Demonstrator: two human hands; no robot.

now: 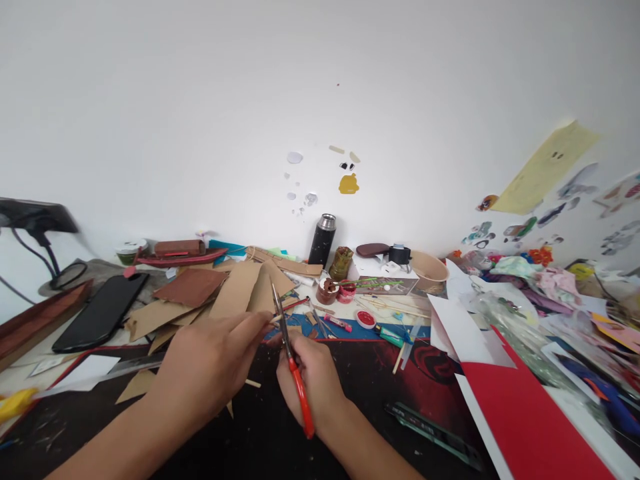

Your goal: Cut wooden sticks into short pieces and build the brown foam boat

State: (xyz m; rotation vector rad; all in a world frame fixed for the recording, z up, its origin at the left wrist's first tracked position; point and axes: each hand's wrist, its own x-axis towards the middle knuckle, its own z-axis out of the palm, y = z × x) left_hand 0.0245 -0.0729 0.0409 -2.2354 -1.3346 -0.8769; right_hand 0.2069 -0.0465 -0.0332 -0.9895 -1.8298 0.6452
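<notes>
My right hand is closed around a pair of scissors with red handles, its blades pointing up and away from me. Beside the blades, my left hand is closed in a pinch. A small pale stick-like piece shows between its fingertips and touches or nearly touches the scissors; most of it is hidden by the fingers. Below the left hand, a short pale stick end shows over the dark mat. Folded brown cardboard stands just behind the left hand.
A black phone and cardboard scraps lie left. Behind stand a black flask and an open brown paint jar. A utility knife lies front right, near red card. A white wall bounds the back.
</notes>
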